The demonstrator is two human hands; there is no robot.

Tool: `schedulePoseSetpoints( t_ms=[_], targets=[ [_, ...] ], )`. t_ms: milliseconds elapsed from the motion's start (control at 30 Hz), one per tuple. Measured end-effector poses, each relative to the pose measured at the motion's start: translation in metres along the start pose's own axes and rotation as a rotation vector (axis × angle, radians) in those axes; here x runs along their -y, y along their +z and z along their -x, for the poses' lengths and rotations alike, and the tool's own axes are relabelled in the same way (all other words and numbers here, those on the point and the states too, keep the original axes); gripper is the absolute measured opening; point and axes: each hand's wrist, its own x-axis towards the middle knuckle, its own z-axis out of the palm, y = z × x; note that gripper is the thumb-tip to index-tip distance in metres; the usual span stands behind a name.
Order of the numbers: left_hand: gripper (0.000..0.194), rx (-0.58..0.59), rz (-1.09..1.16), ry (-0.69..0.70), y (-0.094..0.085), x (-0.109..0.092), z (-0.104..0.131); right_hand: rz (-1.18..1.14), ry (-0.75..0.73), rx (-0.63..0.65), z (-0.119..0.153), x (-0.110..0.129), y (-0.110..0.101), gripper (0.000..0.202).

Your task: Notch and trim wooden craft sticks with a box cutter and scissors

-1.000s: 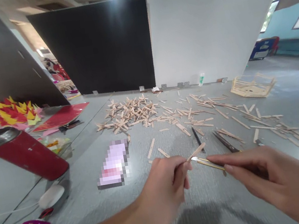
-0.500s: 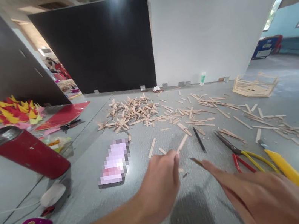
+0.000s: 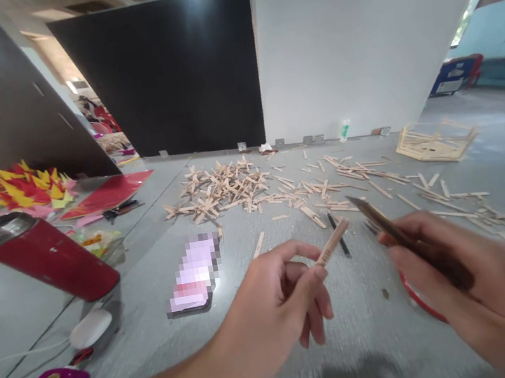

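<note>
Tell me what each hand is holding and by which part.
The left hand pinches a wooden stick by its near end, far end free. The right hand grips a knife-like tool by its rear part, pointed tip free.

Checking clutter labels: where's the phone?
In the head view, left of centre, the phone lies on the grey table between the red flask and the left hand.

Pale tan stick (image 3: 335, 241), perhaps brownish tool (image 3: 381, 219), red flask (image 3: 48, 258)

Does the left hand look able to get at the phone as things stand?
Probably yes: the phone lies near the left hand with nothing visible between them, though that hand holds a wooden stick.
</note>
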Motion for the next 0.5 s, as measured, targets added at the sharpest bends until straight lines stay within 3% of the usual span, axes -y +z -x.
schedulePoseSetpoints(
  t_ms=[200,300,500],
  targets=[
    [0.030,0.131,-0.022,-0.086,0.003,-0.008,0.009,-0.417,0.196,0.144,-0.011,0.010,0.009,0.030],
    [0.026,0.165,-0.010,-0.111,0.004,-0.009,0.013,-0.467,0.228,0.178,-0.010,0.013,0.011,0.041],
    [0.027,0.201,-0.008,-0.131,0.003,-0.011,0.014,-0.493,0.231,0.212,-0.009,0.016,0.009,0.040]
  ],
)
